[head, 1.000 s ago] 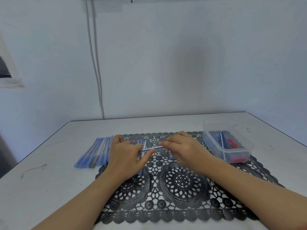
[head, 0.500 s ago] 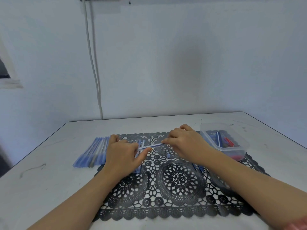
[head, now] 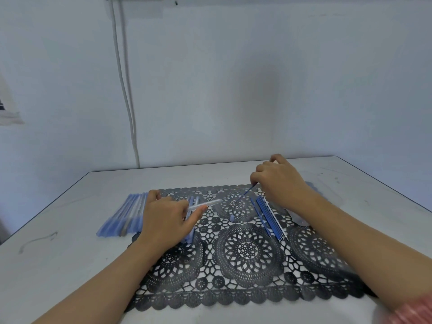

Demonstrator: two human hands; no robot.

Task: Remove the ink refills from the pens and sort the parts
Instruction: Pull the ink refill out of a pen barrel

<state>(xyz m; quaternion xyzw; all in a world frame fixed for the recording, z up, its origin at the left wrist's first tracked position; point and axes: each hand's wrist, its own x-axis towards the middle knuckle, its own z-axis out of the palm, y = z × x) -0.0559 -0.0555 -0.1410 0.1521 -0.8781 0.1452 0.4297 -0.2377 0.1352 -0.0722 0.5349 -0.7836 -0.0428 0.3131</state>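
My left hand grips a clear pen barrel that points right over the black lace mat. My right hand pinches a thin blue ink refill, drawn out of the barrel and slanting down to the left. Several blue refills lie side by side on the mat below my right hand. A row of blue pens lies on the table left of the mat. More pen parts lie partly hidden under my left hand. A small blue cap rests on the mat's middle.
The clear plastic box is mostly hidden behind my right forearm. The grey table ends at a white wall with two cables running down it. The table's left edge slants close to the pens.
My right hand has pulled away to the right and back, drawing the blue refill out of the barrel. My left hand keeps hold of the barrel. The view has shifted, so the box sits behind my right arm.
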